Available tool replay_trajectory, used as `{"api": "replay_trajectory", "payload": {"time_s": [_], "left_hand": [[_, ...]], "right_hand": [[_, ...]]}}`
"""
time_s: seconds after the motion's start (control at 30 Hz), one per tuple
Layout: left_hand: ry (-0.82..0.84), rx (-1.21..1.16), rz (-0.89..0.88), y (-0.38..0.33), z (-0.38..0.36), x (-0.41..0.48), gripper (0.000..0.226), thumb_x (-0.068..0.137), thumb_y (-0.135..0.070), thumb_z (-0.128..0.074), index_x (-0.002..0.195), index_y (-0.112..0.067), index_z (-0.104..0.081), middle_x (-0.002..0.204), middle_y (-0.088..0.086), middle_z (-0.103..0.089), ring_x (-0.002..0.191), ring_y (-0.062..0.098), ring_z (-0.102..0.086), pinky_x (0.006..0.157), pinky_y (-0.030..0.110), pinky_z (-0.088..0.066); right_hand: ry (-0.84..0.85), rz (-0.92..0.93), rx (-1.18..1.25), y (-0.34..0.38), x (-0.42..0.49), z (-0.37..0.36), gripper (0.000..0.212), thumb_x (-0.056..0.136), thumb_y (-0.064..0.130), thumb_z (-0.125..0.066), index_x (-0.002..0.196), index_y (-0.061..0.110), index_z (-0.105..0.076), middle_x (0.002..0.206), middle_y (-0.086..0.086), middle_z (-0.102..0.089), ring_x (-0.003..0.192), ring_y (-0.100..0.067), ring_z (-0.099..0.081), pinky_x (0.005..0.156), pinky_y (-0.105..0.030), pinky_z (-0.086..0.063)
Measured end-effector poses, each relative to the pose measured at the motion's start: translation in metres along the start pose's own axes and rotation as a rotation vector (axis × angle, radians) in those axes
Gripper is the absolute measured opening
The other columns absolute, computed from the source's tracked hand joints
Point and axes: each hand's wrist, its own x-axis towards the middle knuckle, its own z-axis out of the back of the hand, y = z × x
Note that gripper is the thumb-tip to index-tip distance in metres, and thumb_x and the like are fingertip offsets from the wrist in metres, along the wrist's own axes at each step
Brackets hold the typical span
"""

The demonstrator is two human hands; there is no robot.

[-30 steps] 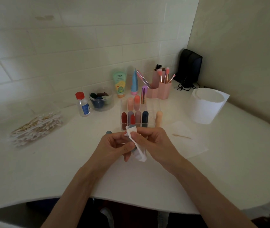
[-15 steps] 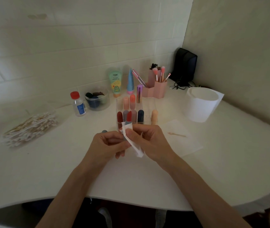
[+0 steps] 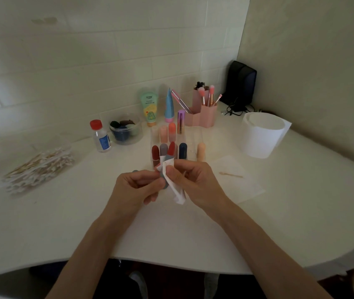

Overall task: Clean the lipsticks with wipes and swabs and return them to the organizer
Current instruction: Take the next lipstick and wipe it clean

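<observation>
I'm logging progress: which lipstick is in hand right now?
The red lipstick with the grey case: the left hand holds it and the right hand holds a wipe to it. The other lipsticks stand untouched.

Grey-blue lipstick (image 3: 164,181) inside crumpled white wipe (image 3: 177,192), before clear organizer (image 3: 191,145)

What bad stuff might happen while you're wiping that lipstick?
The wipe pinched in the right hand could smear or snap the red tip of the lipstick the left hand holds. Both hands work close to the organizer, so a bump might topple the peach lipstick standing beside it.
</observation>
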Motion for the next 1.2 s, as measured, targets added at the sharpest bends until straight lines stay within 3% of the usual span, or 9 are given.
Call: {"api": "replay_trajectory", "payload": {"time_s": [0.1,0.23,0.43,0.53,0.63,0.77,0.93,1.1,1.2], "left_hand": [[-0.041,0.050,0.004,0.003,0.000,0.001,0.027,0.073,-0.028,-0.081,0.094,-0.011,-0.081,0.069,0.009,-0.069,0.053,0.014,-0.046,0.053,0.023,-0.041],[0.167,-0.053,0.109,0.004,-0.003,0.000,0.037,0.088,-0.049,-0.067,0.097,-0.014,-0.080,0.081,0.010,-0.073,0.061,0.016,-0.060,0.056,0.022,-0.046],[0.166,0.014,0.093,0.004,0.001,0.000,0.053,0.091,-0.065,-0.058,0.090,-0.016,-0.079,0.066,0.005,-0.062,0.061,0.023,-0.043,0.061,0.029,-0.033],[0.105,0.051,0.053,0.004,0.003,0.001,0.038,0.091,-0.051,-0.062,0.093,-0.019,-0.082,0.067,0.010,-0.064,0.063,0.028,-0.040,0.058,0.030,-0.033],[0.044,0.117,-0.002,0.002,0.000,0.001,0.027,0.086,-0.034,-0.064,0.093,-0.015,-0.083,0.072,0.007,-0.072,0.061,0.024,-0.049,0.057,0.022,-0.040],[-0.013,0.194,-0.087,0.006,-0.001,0.003,0.034,0.079,-0.028,-0.072,0.100,-0.003,-0.077,0.092,0.006,-0.079,0.080,0.016,-0.074,0.074,0.018,-0.053],[0.171,0.057,0.091,0.003,-0.007,-0.001,0.039,0.096,-0.037,-0.046,0.100,-0.012,-0.076,0.065,-0.001,-0.065,0.053,0.013,-0.045,0.055,0.019,-0.034],[0.130,0.129,-0.030,-0.002,-0.004,-0.002,0.035,0.096,-0.032,-0.049,0.091,-0.017,-0.080,0.058,-0.002,-0.062,0.051,0.015,-0.040,0.051,0.020,-0.031],[0.044,0.136,-0.082,-0.003,-0.005,-0.001,0.026,0.090,-0.023,-0.060,0.100,-0.006,-0.077,0.063,-0.004,-0.069,0.048,0.008,-0.049,0.050,0.015,-0.037]], "right_hand": [[0.013,-0.027,-0.091,-0.003,0.000,-0.001,0.038,0.092,0.073,-0.054,0.111,0.048,-0.075,0.106,0.013,-0.075,0.130,-0.033,-0.054,0.118,-0.066,-0.026],[-0.012,-0.062,0.142,0.009,-0.005,0.003,0.035,0.095,0.039,-0.062,0.114,0.014,-0.077,0.101,0.006,-0.076,0.107,-0.022,-0.070,0.101,-0.041,-0.055],[-0.045,-0.082,0.129,0.005,-0.004,0.001,0.045,0.091,0.050,-0.063,0.118,0.017,-0.077,0.104,0.000,-0.075,0.098,-0.022,-0.070,0.092,-0.039,-0.058],[-0.067,-0.064,0.122,0.005,-0.003,-0.001,0.025,0.090,0.048,-0.065,0.106,0.034,-0.078,0.107,0.005,-0.076,0.105,-0.019,-0.071,0.095,-0.038,-0.059],[-0.056,-0.063,0.144,0.006,-0.003,-0.003,0.021,0.094,0.032,-0.062,0.107,0.023,-0.076,0.093,0.014,-0.077,0.093,-0.012,-0.074,0.086,-0.026,-0.059],[-0.076,-0.040,0.048,0.007,-0.004,-0.006,0.026,0.098,0.032,-0.063,0.114,0.016,-0.078,0.092,0.013,-0.076,0.093,-0.012,-0.070,0.088,-0.026,-0.054],[-0.043,-0.084,0.145,0.008,-0.005,-0.001,0.030,0.096,0.053,-0.062,0.113,0.033,-0.077,0.116,-0.005,-0.075,0.120,-0.025,-0.066,0.112,-0.063,-0.039],[-0.064,-0.088,0.167,0.010,-0.006,0.000,0.032,0.097,0.046,-0.062,0.114,0.024,-0.077,0.106,-0.003,-0.077,0.114,-0.032,-0.068,0.111,-0.066,-0.040],[-0.084,-0.117,0.187,0.013,-0.005,-0.003,0.033,0.092,0.038,-0.063,0.114,0.017,-0.076,0.098,0.007,-0.078,0.103,-0.025,-0.072,0.099,-0.051,-0.057]]}}
